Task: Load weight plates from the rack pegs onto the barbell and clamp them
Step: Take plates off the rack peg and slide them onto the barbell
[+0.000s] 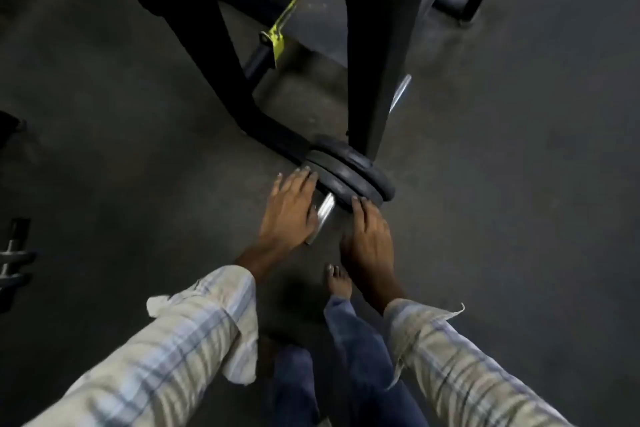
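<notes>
Two black weight plates (349, 175) sit side by side on the chrome barbell sleeve (325, 211), close to the black rack upright. My left hand (289, 210) lies flat, its straight fingers touching the left rim of the nearer plate, with the palm over the sleeve's end. My right hand (369, 236) presses straight fingers against the plate's lower right rim. A further stretch of the chrome bar (400, 94) shows behind the upright. No clamp is visible.
The black rack frame (367, 55) stands just behind the plates, with a yellow strap (277, 38) hanging off it. A dumbbell or small bar (14, 260) lies at the left edge. My bare foot (338, 282) stands on the dark floor below the hands.
</notes>
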